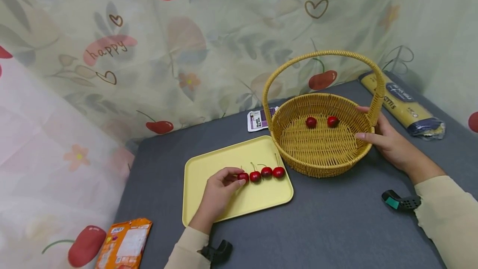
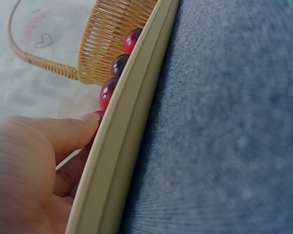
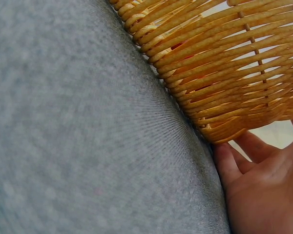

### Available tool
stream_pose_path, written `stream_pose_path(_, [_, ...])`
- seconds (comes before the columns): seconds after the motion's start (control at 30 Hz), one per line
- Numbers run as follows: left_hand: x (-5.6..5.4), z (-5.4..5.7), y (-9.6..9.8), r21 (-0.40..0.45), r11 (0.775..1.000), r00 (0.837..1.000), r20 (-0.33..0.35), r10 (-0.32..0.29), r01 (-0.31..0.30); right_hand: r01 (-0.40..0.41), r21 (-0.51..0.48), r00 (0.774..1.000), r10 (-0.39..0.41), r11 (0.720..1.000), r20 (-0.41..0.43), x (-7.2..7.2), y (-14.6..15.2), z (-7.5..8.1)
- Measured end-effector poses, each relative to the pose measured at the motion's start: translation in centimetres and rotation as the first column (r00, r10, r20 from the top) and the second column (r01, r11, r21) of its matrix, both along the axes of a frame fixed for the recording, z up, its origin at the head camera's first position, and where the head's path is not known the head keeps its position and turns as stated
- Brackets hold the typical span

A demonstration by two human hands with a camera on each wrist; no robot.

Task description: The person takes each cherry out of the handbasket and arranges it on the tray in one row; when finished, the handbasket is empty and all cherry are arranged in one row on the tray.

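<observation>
On the yellow tray (image 1: 209,169), several red cherries with stems lie in a row. My left hand (image 1: 220,192) pinches the leftmost cherry (image 1: 243,177) between thumb and fingers; in the left wrist view the tray's rim (image 2: 119,126) partly covers that cherry. To the right of the tray stands a wicker basket (image 1: 317,169) with a tall arched handle. Two cherries lie inside it, a left one (image 1: 311,122) and a right one (image 1: 332,121). My right hand (image 1: 392,146) grips the basket's right side by the foot of the handle, thumb over the rim.
Behind the basket's left side lies a small white and purple packet (image 1: 257,120). A yellow and blue pasta bag (image 1: 405,103) lies at the back right, and an orange snack bag (image 1: 125,244) at the front left. A printed curtain (image 1: 224,53) hangs behind the grey table (image 1: 317,219).
</observation>
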State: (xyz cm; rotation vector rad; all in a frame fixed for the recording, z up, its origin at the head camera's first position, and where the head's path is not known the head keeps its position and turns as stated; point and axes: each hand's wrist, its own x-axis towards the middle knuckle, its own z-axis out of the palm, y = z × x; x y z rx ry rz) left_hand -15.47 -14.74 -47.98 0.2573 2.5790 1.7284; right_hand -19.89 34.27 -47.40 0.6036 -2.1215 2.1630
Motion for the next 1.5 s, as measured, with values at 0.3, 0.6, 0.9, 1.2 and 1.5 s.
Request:
stream_pose_path(0.3, [0.0,0.0,0.1,-0.028,1.0,1.0,0.008,-0.011,0.011,0.003,0.006,1.0,-0.003,1.0,0.007,-0.1,0.0,0.1])
stream_pose_path(0.6, [0.1,0.4,0.1,-0.031,1.0,1.0,-0.017,0.001,-0.002,0.005,0.017,1.0,-0.005,1.0,0.012,-0.1,0.1,0.2])
stream_pose_path(0.9, [0.3,0.6,0.2,-0.031,1.0,1.0,-0.019,0.003,-0.003,-0.001,-0.002,1.0,0.001,1.0,0.013,-0.1,0.0,0.0])
stream_pose_path(1.2, [0.4,0.6,0.3,-0.028,1.0,1.0,-0.02,0.009,-0.01,-0.008,-0.01,1.0,0.008,1.0,0.012,-0.1,0.1,0.0])
stream_pose_path(1.5, [0.2,1.0,0.0,0.139,0.985,0.995,-0.018,0.102,-0.098,0.001,-0.002,1.0,-0.001,1.0,0.01,0.0,0.1,0.0])
